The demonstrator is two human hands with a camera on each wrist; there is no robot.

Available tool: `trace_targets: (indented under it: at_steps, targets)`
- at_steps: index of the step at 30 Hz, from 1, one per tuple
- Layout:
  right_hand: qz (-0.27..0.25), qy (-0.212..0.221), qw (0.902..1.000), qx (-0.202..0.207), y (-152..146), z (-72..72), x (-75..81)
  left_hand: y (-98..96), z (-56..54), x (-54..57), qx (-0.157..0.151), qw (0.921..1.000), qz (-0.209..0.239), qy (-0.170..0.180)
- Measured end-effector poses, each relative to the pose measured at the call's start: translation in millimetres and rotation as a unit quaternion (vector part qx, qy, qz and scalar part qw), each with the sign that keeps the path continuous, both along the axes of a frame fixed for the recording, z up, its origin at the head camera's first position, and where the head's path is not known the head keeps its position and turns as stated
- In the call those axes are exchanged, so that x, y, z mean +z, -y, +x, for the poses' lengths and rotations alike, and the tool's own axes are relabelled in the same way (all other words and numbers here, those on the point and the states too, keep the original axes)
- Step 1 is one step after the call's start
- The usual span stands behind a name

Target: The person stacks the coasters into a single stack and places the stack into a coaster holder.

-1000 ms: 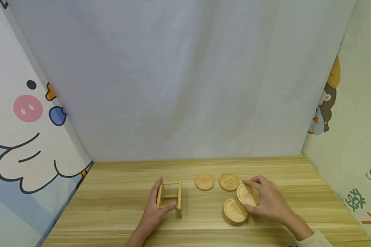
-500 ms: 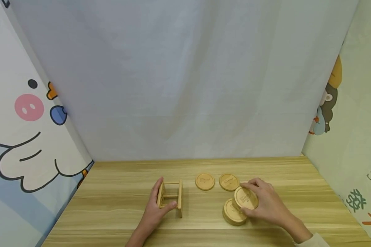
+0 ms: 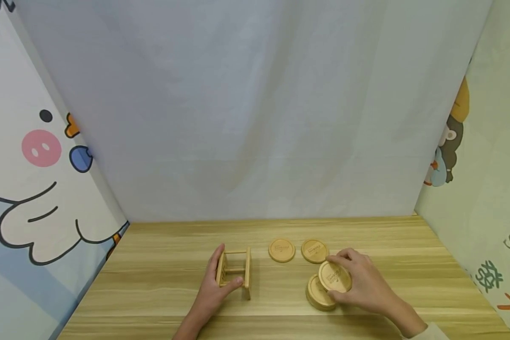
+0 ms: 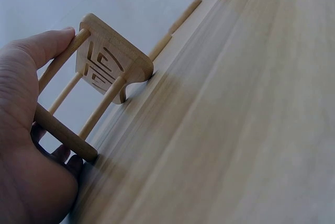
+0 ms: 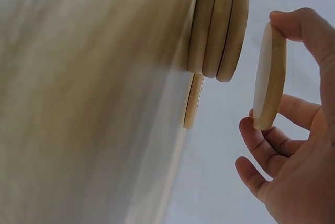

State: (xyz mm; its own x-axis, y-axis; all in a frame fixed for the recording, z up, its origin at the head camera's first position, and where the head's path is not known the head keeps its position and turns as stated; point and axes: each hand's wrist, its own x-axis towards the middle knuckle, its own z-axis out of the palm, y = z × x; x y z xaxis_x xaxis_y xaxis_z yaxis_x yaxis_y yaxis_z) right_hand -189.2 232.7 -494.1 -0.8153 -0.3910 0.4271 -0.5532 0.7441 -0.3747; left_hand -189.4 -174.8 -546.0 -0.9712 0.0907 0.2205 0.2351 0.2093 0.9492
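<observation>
My left hand (image 3: 210, 293) grips a small wooden coaster holder (image 3: 234, 271), made of two end panels joined by round bars. In the left wrist view, the holder's far panel (image 4: 104, 59) shows a cut-out pattern, and its lower edge stands on the table. My right hand (image 3: 363, 283) pinches a round bamboo coaster (image 3: 335, 276) by its edge, thumb on one side and fingers on the other. The right wrist view shows this held coaster (image 5: 272, 80) raised apart from a stack of coasters (image 5: 222, 30). From the head view it overlaps that stack (image 3: 318, 297).
Two single coasters lie flat behind the stack, a left one (image 3: 281, 250) and a right one (image 3: 315, 251). The wood-grain table (image 3: 161, 264) ends at a grey-white curtain (image 3: 255, 118). Printed cartoon panels stand at left (image 3: 21, 189) and right (image 3: 480, 189).
My right hand has moved the held coaster a little to the left, so it covers more of the stack. My left hand and the holder have stayed in place.
</observation>
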Motion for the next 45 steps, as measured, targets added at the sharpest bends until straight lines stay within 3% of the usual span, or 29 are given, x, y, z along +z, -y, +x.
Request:
trace_targets:
  at_steps: [14,20,29,37,45]
  targets:
    - [-0.001,0.001,0.9999,0.013,8.9,5.4,0.7,-1.1,-0.5,1.6,0.007,0.9998,-0.009,0.016]
    - [0.003,0.019,0.9998,0.011,10.5,6.9,0.8,-2.7,-1.1,4.8,0.001,0.9994,0.014,0.032]
    - [0.003,0.032,0.9993,0.017,13.4,9.2,0.5,-2.8,-0.9,5.9,0.003,0.9988,0.016,0.046]
    - [0.012,0.035,0.9990,0.025,14.4,10.9,0.5,-2.8,-1.1,4.6,0.002,0.9989,0.016,0.045]
    - [0.019,0.030,0.9985,0.041,15.9,11.5,-0.8,-3.2,-0.7,4.1,0.007,0.9997,0.004,0.023]
